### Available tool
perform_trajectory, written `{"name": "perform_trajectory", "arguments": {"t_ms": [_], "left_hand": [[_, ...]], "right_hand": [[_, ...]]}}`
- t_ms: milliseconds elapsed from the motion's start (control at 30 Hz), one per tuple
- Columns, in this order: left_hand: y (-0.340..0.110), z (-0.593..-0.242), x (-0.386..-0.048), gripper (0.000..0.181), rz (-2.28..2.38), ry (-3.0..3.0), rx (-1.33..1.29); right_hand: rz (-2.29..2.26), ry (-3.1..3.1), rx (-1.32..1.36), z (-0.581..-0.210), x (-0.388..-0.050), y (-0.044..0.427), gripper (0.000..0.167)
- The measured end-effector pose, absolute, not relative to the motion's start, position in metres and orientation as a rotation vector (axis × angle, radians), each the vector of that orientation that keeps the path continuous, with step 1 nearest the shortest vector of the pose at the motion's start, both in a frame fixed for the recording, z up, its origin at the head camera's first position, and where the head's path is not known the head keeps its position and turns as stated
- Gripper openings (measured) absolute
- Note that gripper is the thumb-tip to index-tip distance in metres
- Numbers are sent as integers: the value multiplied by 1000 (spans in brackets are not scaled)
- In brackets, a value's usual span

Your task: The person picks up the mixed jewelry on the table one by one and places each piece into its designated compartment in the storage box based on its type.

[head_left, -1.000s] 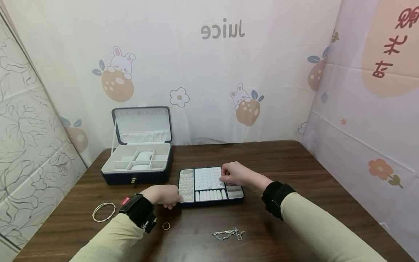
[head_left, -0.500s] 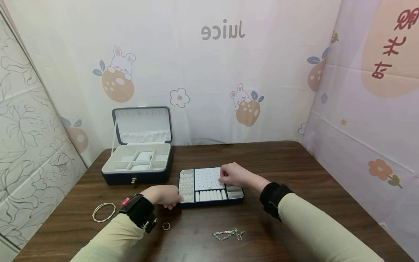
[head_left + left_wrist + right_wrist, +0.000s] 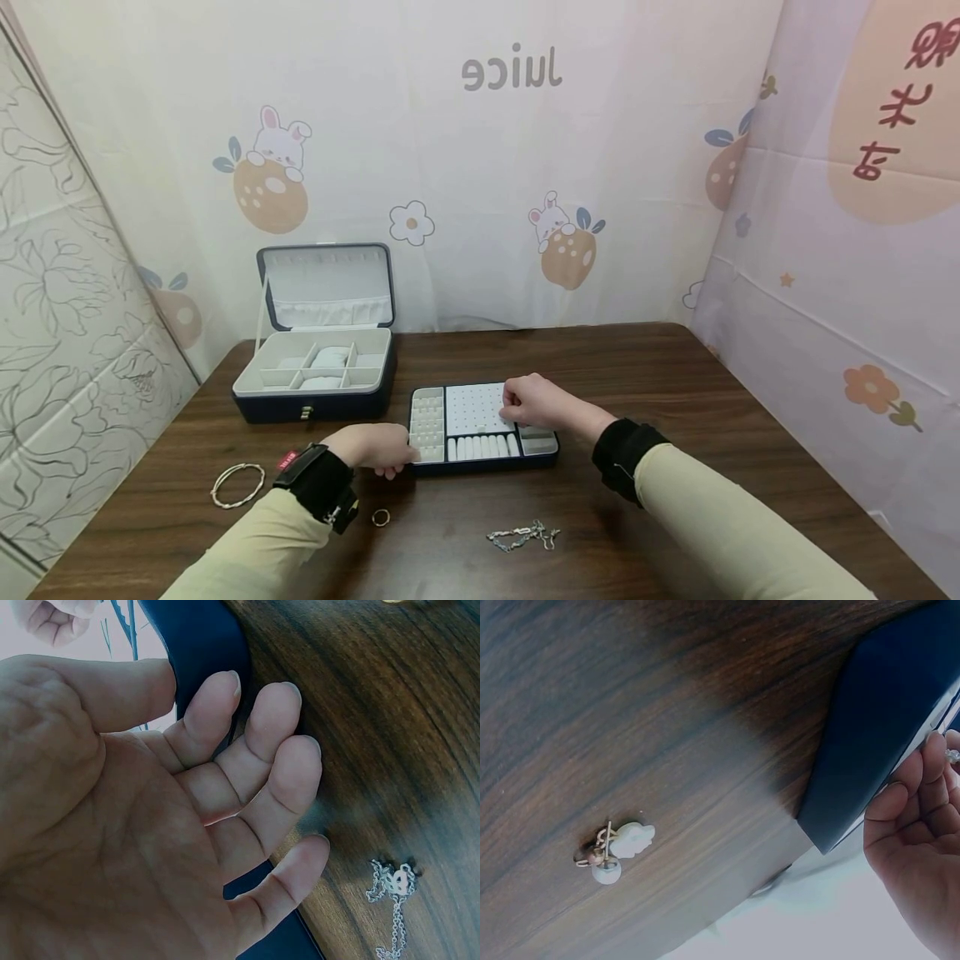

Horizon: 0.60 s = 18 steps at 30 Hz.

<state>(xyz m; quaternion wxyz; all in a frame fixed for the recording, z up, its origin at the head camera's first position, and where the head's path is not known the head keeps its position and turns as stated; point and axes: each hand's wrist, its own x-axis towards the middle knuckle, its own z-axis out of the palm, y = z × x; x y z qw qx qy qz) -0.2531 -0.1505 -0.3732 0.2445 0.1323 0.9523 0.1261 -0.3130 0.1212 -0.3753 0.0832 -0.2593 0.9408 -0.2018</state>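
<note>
Between the two hands lies a navy jewelry tray (image 3: 483,468) with a perforated white panel (image 3: 471,408), ring rolls (image 3: 482,447) and small compartments. My left hand (image 3: 378,446) grips its left front corner; in the left wrist view the thumb lies over the rim and the index finger along the navy outer wall (image 3: 202,645). My right hand (image 3: 536,400) is at the panel's right side, fingertips bunched. In the right wrist view a small sparkling earring (image 3: 952,756) shows at those fingertips, pinched, cut by the frame edge.
An open navy jewelry box (image 3: 311,404) stands at back left. A twisted bangle (image 3: 237,505), a ring (image 3: 381,518) and a silver chain (image 3: 522,535) lie on the table. In the right wrist view an earring (image 3: 630,840) with a pearl lies on the wood.
My right hand has shifted very slightly left over the perforated panel, its forearm with it. The left hand and the tray have stayed put.
</note>
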Motion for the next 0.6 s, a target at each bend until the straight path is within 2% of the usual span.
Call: {"name": "perform_trajectory", "arguments": {"t_ms": [600], "left_hand": [[-151, -372, -255, 32, 355, 2579, 352]], "right_hand": [[-506, 2828, -726, -379, -314, 118, 13]]}}
